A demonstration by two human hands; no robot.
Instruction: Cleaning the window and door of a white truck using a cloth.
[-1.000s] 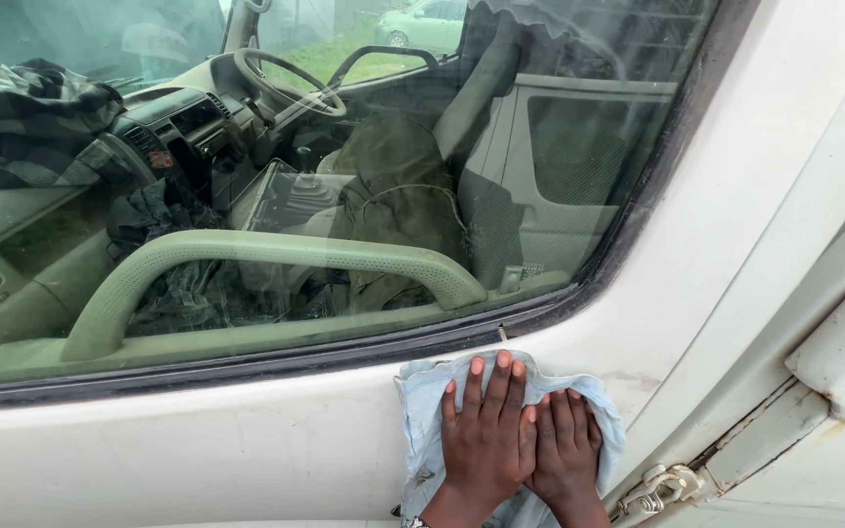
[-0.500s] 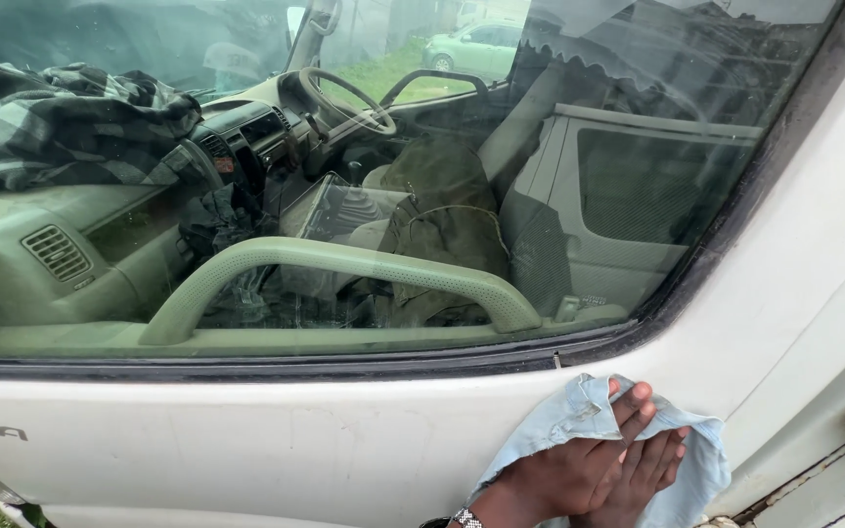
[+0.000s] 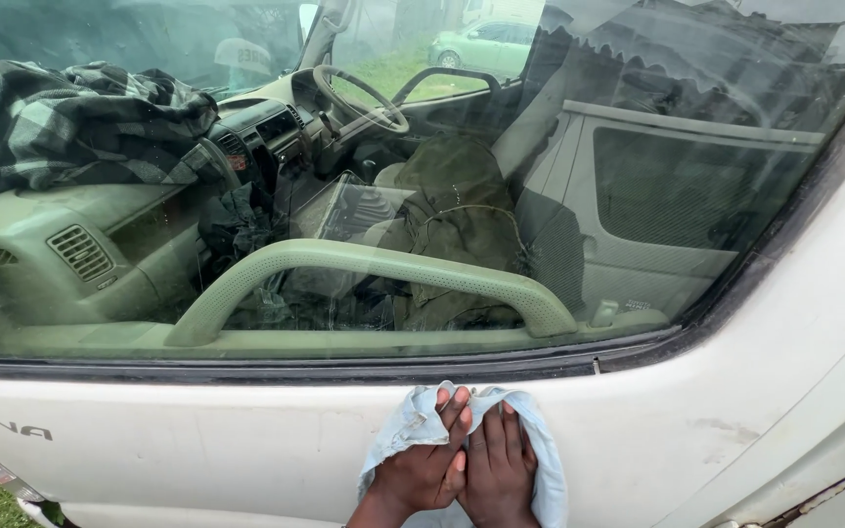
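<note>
- Head view looks down on a pale blue cloth spread flat against the white door panel of a vehicle, just below the window's lower edge; it lies under both hands, so palm pressure is what keeps it on the upright metal
- left hand lies flat on the cloth, fingers stretched and pointing up toward the glass, not clenched, pressing rather than gripping; one fingertip reaches the cloth's upper fold
- right hand sits just beside it, touching it along the edge, also flat with fingers extended; the two side by side cover most of the cloth, which spreads the push evenly
- cloth edges bunch out above and to either side of the hands, loose where nothing presses them
- just above the hands runs the black rubber window seal, and above that the window glass
- beyond the glass, up from the hands, a pale green grab handle arches inside the cab; farther up and left are the steering wheel and a checked cloth on the dashboard
- right of the hands the panel shows faint dirty smudges
</note>
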